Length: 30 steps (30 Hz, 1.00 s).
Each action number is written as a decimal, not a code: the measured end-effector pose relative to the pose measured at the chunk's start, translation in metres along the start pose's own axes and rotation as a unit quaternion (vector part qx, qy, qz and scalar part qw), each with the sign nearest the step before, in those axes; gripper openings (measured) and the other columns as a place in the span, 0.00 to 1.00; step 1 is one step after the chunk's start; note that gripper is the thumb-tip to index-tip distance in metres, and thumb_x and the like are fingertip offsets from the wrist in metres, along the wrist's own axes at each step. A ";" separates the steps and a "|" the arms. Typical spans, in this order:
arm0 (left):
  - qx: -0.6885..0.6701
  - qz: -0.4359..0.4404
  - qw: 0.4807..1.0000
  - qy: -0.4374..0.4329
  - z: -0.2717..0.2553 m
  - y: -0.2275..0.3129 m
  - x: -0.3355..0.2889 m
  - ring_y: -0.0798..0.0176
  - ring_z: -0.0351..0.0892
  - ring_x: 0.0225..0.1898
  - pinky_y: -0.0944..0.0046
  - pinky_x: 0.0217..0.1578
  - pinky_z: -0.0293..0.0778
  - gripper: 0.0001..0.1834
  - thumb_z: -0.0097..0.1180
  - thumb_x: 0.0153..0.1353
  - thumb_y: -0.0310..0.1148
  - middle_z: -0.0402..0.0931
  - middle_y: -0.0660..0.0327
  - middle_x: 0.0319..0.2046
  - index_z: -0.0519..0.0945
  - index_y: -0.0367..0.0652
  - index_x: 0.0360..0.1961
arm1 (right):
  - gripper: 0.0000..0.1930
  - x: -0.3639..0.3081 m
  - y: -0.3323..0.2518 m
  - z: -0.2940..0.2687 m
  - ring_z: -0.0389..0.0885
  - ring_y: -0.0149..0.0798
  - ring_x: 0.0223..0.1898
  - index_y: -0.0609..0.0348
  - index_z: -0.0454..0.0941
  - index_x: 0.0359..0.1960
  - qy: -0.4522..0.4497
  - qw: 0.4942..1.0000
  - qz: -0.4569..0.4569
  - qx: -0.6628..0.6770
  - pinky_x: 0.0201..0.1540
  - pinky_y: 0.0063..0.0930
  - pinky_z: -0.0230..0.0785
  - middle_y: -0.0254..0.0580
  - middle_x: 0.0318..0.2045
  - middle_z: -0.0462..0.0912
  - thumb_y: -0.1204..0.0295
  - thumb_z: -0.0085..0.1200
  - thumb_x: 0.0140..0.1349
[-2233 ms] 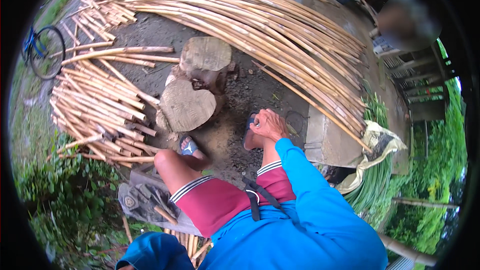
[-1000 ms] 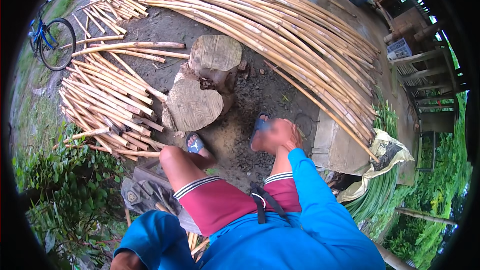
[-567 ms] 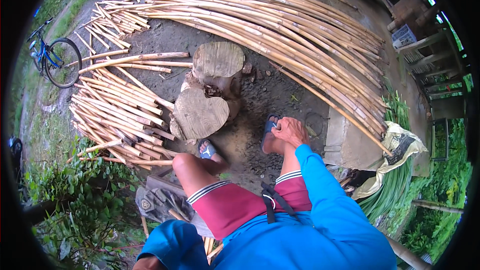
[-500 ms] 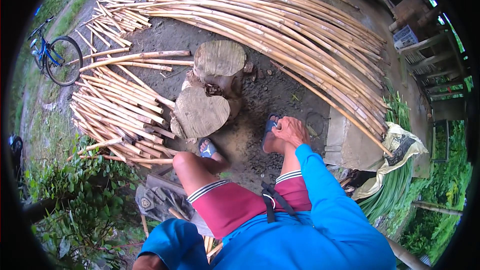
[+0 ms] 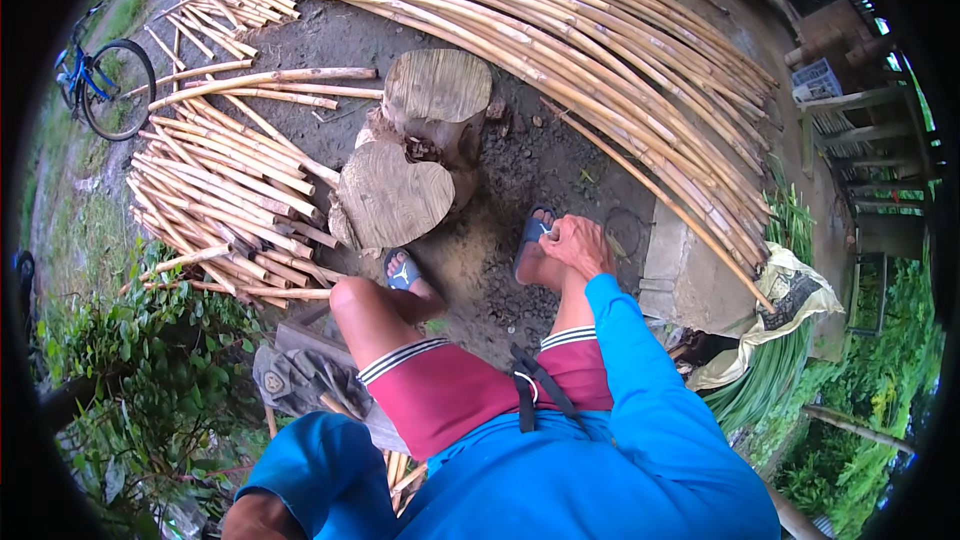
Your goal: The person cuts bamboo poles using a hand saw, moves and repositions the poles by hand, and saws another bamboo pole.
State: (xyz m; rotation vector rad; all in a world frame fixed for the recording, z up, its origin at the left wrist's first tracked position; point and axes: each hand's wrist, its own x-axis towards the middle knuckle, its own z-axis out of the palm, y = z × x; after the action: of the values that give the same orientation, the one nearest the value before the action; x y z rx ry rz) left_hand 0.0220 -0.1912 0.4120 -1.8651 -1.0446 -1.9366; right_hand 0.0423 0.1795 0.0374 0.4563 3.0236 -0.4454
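My right hand (image 5: 578, 245) reaches down to my right foot, which wears a blue slipper (image 5: 530, 232). Its fingers curl over the top of the foot at the slipper's strap; I cannot tell whether they pinch it. My left foot, in the other blue slipper (image 5: 402, 270), rests beside a cut log stump (image 5: 392, 195). A second stump (image 5: 437, 87) stands just behind the first. Only my left arm's blue sleeve (image 5: 310, 470) shows at the lower edge; the hand itself is out of view.
Long bamboo poles (image 5: 560, 30) arc across the top and right. Short cut bamboo pieces (image 5: 225, 190) lie piled at left. A bicycle (image 5: 105, 80) stands far left, a concrete block (image 5: 690, 275) and a sack (image 5: 790, 300) at right, bushes (image 5: 120, 380) at lower left.
The view has swung a little, so the stumps and bamboo sit lower and further right. My right hand has stayed at the right foot throughout.
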 end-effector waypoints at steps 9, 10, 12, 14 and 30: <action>0.085 -0.025 0.996 -0.019 -0.013 0.024 -0.021 0.66 0.65 0.11 0.68 0.11 0.54 0.23 0.42 0.70 0.37 0.67 0.58 0.13 0.71 0.35 0.19 | 0.16 0.002 -0.008 -0.001 0.84 0.53 0.32 0.56 0.83 0.21 -0.022 0.999 0.017 -0.017 0.39 0.47 0.76 0.48 0.28 0.85 0.55 0.61 0.51; 0.080 -0.027 0.996 0.005 -0.012 0.022 -0.023 0.66 0.64 0.11 0.68 0.11 0.54 0.23 0.42 0.70 0.38 0.67 0.58 0.13 0.71 0.35 0.19 | 0.16 0.002 -0.009 -0.002 0.84 0.53 0.32 0.56 0.83 0.21 -0.025 0.999 0.017 -0.020 0.39 0.47 0.76 0.48 0.28 0.85 0.55 0.61 0.51; 0.032 -0.025 0.999 0.007 -0.017 0.018 -0.023 0.67 0.64 0.12 0.68 0.10 0.53 0.23 0.42 0.71 0.38 0.67 0.57 0.14 0.71 0.37 0.19 | 0.16 0.001 -0.013 -0.005 0.84 0.53 0.32 0.55 0.84 0.21 -0.038 0.998 0.043 0.008 0.39 0.47 0.76 0.47 0.27 0.85 0.54 0.61 0.51; -0.037 -0.012 0.999 -0.011 -0.025 0.003 -0.022 0.67 0.64 0.12 0.68 0.10 0.53 0.23 0.42 0.71 0.38 0.68 0.56 0.14 0.71 0.40 0.19 | 0.16 0.001 -0.002 -0.008 0.84 0.53 0.31 0.54 0.84 0.21 -0.033 0.998 0.057 -0.003 0.38 0.47 0.77 0.48 0.27 0.85 0.54 0.61 0.50; 0.325 -0.473 0.732 -0.368 0.037 -0.047 -0.303 0.48 0.76 0.35 0.47 0.33 0.71 0.15 0.58 0.59 0.50 0.76 0.54 0.35 0.81 0.53 0.38 | 0.18 0.040 0.021 -0.014 0.84 0.56 0.36 0.58 0.84 0.29 -0.166 0.967 0.101 0.163 0.44 0.48 0.76 0.52 0.30 0.85 0.55 0.56 0.56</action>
State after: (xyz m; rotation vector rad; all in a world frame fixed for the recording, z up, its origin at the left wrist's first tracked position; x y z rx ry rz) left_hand 0.0645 -0.2224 0.1076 -1.7424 -2.8783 -0.6777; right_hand 0.0106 0.2140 0.0411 0.6273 2.5572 -0.9067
